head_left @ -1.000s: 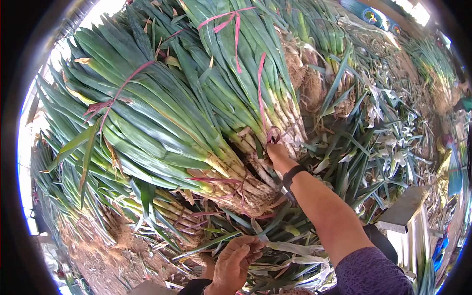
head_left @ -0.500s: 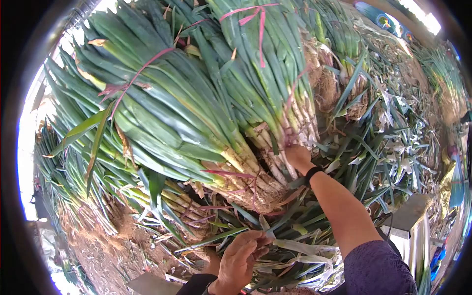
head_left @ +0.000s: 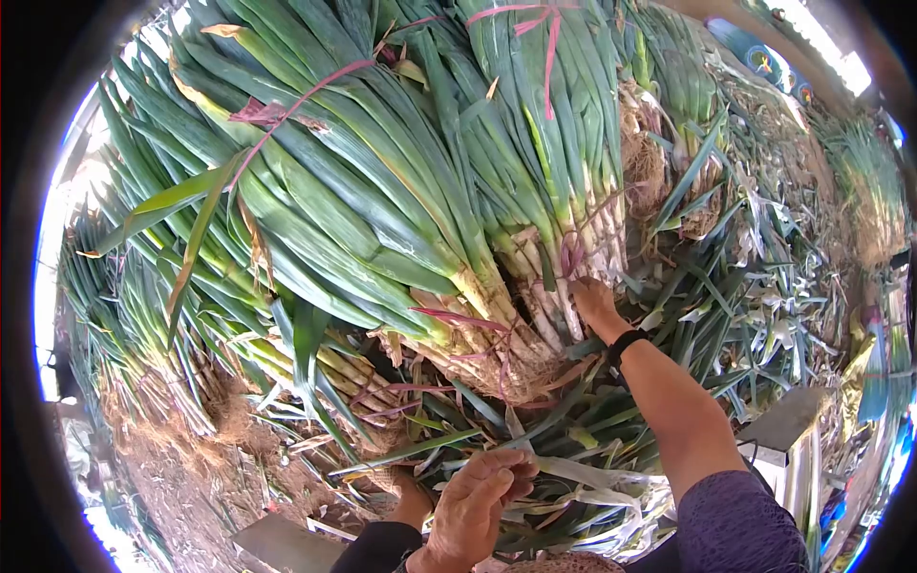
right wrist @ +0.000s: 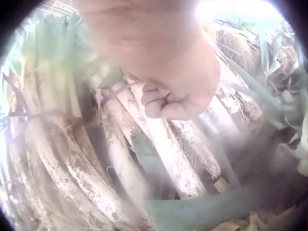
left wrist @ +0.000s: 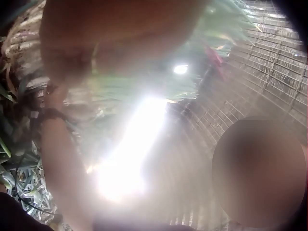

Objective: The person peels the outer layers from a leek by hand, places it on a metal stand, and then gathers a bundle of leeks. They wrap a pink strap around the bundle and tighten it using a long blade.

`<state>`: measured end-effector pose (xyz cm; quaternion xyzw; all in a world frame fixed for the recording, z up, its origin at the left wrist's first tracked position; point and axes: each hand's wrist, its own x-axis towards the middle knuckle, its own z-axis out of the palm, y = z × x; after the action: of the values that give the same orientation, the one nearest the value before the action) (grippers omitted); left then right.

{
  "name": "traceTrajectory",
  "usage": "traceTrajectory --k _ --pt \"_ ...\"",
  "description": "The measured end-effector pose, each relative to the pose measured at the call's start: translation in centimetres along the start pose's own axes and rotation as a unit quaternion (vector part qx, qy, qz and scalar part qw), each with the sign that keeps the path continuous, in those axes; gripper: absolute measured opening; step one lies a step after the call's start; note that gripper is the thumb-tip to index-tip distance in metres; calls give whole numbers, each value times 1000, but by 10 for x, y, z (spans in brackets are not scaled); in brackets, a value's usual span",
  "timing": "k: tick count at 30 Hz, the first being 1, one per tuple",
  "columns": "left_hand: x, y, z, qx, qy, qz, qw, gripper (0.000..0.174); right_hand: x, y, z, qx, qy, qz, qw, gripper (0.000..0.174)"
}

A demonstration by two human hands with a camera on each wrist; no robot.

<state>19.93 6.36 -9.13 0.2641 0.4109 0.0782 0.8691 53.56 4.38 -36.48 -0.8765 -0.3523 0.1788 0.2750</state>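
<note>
In the head view a large leek bundle (head_left: 334, 201) leans across the left and centre, bound with pink ties. Right of it stands another leek bundle (head_left: 564, 143) with a pink tie (head_left: 570, 253) low on its white stalks. My right hand (head_left: 597, 307) is at that tie; the right wrist view shows the hand (right wrist: 168, 91) with curled fingers against the stalks (right wrist: 166, 144), the pink tie (right wrist: 117, 90) running behind it and the fingertips partly hidden. Low in the centre my left hand (head_left: 478, 511) hangs loosely curled, holding nothing visible, near a pale leaf strip (head_left: 583, 473).
Loose leaves (head_left: 707, 296) and trimmings cover the ground at the right. Smaller leek bundles stand at the far left (head_left: 172, 372) and behind (head_left: 688, 105). A metal-topped block (head_left: 778, 420) is at the lower right, a grey plate (head_left: 287, 544) at the lower left.
The head view has shifted, so the bundles sit further right and slightly higher. The raised pink strand by my right hand has dropped, and that hand is now just below the tie's loops.
</note>
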Motion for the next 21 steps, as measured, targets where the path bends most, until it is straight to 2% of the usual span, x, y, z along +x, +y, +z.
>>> traceTrajectory --k 2,3,5,7,10,11,12,13,14,18,19,21 --pt "0 -2 0 -1 -2 -1 1000 26 -1 -17 -13 135 -48 169 975 30" --pt "0 -3 0 0 -3 -1 1000 26 2 -24 -15 271 -94 204 936 29" --pt "1 -6 1 4 -6 -7 1000 26 28 26 20 106 -106 7 989 26" --pt "2 -6 2 9 -7 -13 1000 26 9 -52 -32 222 -149 203 942 18" --pt "4 -6 5 9 -8 -3 1000 25 15 -67 -37 303 -110 341 883 17" --pt "4 -6 5 8 -8 -4 1000 25 22 -29 -11 339 -89 298 888 19" --pt "5 -7 5 7 -8 -6 1000 24 23 -24 -15 100 -156 148 972 16" --pt "6 -7 5 7 -8 -8 1000 24 23 -22 -19 -147 -209 -15 967 14" --pt "6 -8 4 10 -4 -9 1000 24 21 -16 -18 -380 -245 -176 874 11" --pt "11 -7 1 5 12 -1 1000 24 6 -10 -6 -192 -111 -39 974 19" --pt "12 -7 0 -1 16 2 1000 24 2 -11 -13 -297 -161 -125 933 22" --pt "10 -3 -3 3 7 4 1000 25 -7 -14 -15 -308 -151 -130 930 20"
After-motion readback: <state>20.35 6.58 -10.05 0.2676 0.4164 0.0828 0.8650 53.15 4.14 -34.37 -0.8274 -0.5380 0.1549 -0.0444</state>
